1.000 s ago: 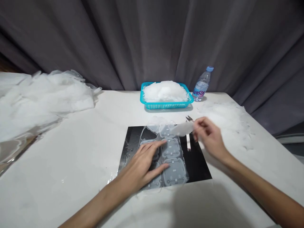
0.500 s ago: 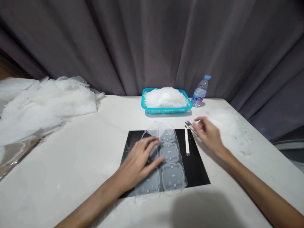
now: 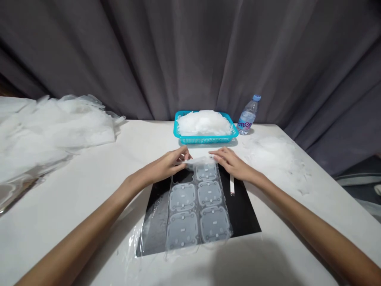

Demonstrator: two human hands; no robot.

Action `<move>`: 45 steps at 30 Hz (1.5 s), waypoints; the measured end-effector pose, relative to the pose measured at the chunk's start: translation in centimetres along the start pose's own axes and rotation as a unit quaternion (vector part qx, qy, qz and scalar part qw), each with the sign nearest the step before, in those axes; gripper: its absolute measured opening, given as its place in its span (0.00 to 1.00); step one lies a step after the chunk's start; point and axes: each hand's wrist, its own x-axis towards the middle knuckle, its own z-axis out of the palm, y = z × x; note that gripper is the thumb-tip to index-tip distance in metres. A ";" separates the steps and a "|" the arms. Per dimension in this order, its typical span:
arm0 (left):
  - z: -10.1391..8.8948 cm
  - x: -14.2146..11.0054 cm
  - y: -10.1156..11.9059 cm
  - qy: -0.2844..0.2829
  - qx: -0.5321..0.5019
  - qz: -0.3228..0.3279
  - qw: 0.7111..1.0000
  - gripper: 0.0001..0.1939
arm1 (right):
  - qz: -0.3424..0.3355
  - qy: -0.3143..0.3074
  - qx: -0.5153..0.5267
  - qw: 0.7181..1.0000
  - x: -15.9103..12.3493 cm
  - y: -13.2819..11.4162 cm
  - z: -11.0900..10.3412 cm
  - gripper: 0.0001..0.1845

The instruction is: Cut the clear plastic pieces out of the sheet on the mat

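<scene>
A translucent plastic sheet (image 3: 182, 229) with several rounded-square shapes lies over a black mat (image 3: 245, 214). At its far end, my left hand (image 3: 171, 163) pinches a thin translucent plastic piece (image 3: 200, 160), which is raised a little. The fingers of my right hand (image 3: 233, 162) close on the right end of this same piece. Whether it is joined to the sheet, I cannot tell. Beneath the piece, the far left shape shows as a dark opening. A slim white-handled tool (image 3: 232, 186) lies on the mat under my right wrist, its tip hidden.
A turquoise basket (image 3: 205, 140) heaped with white translucent pieces stands at the back, beside a water bottle (image 3: 248, 115). A large pile of translucent sheets (image 3: 59, 127) covers the table's left side. Loose translucent scraps (image 3: 276, 159) lie on the right. A grey curtain (image 3: 190, 51) hangs behind.
My left hand has moved from the sheet's middle to its far end. My right hand has come left from the dark-tipped tools, and both hands now hold the thin piece.
</scene>
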 end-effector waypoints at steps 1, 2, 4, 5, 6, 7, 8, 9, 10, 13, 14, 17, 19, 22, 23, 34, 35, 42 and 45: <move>0.0 -0.4 0.6 0.001 0.008 0.000 1.000 0.08 | -0.002 -0.049 0.069 0.996 1.2 -0.1 -0.2 0.25; 0.0 -0.8 1.1 -0.001 0.019 -0.003 1.000 0.08 | -0.005 -0.082 0.101 0.991 2.3 -0.2 -0.2 0.27; 0.2 -1.5 1.4 -0.003 0.038 -0.009 0.999 0.08 | -0.006 -0.125 0.142 0.982 4.0 -0.5 -0.1 0.32; 0.3 -1.7 1.3 0.000 0.047 -0.005 0.999 0.07 | -0.005 -0.134 0.150 0.980 4.5 -0.6 0.1 0.33; 0.4 -1.7 1.0 0.008 0.057 0.005 0.998 0.07 | -0.004 -0.136 0.160 0.978 4.8 -0.6 0.3 0.33; 0.6 -1.7 0.7 0.017 0.066 0.015 0.998 0.07 | -0.001 -0.132 0.170 0.977 4.9 -0.5 0.6 0.32; 0.7 -1.6 0.3 0.027 0.075 0.023 0.997 0.07 | 0.003 -0.121 0.177 0.977 4.9 -0.4 0.8 0.33; 0.9 -1.5 -0.1 0.035 0.082 0.027 0.996 0.07 | 0.008 -0.103 0.181 0.978 4.9 -0.2 1.1 0.33; 1.0 -1.4 -0.3 0.041 0.088 0.026 0.995 0.08 | 0.013 -0.080 0.182 0.980 4.9 0.0 1.4 0.34; 1.6 -1.0 -0.8 0.060 0.108 0.020 0.992 0.08 | 0.027 0.011 0.163 0.986 5.1 0.6 2.1 0.35; 1.7 -0.9 -0.9 0.067 0.115 0.015 0.991 0.10 | 0.029 0.042 0.150 0.987 5.2 0.6 2.3 0.33; 2.1 -1.0 -1.3 0.082 0.130 -0.012 0.988 0.15 | 0.032 0.125 0.094 0.987 5.2 0.2 2.0 0.24; 2.2 -1.0 -1.5 0.086 0.147 -0.032 0.985 0.21 | 0.032 0.143 0.049 0.988 4.4 -0.4 0.9 0.17; 2.6 -0.9 -0.8 0.111 0.205 -0.029 0.972 0.28 | 0.043 0.090 -0.014 0.995 1.9 -1.2 -1.6 0.09; 2.9 -0.8 -0.3 0.113 0.216 -0.014 0.970 0.28 | 0.059 0.058 -0.039 0.996 1.0 -1.2 -2.4 0.08; 6.2 -1.2 2.9 0.014 0.082 0.066 0.994 0.22 | 0.165 -0.191 -0.025 0.967 -1.6 0.2 -4.3 0.33; 6.3 -1.3 2.8 0.018 0.087 0.069 0.994 0.22 | 0.156 -0.186 -0.020 0.970 -1.5 0.0 -4.5 0.35; 6.3 -1.3 2.7 0.041 0.120 0.067 0.990 0.25 | 0.042 -0.203 0.007 0.978 -1.8 -3.8 -7.4 0.21; 6.4 -1.3 2.8 0.042 0.124 0.048 0.990 0.27 | -0.008 -0.201 0.058 0.978 -2.1 -5.1 -7.4 0.11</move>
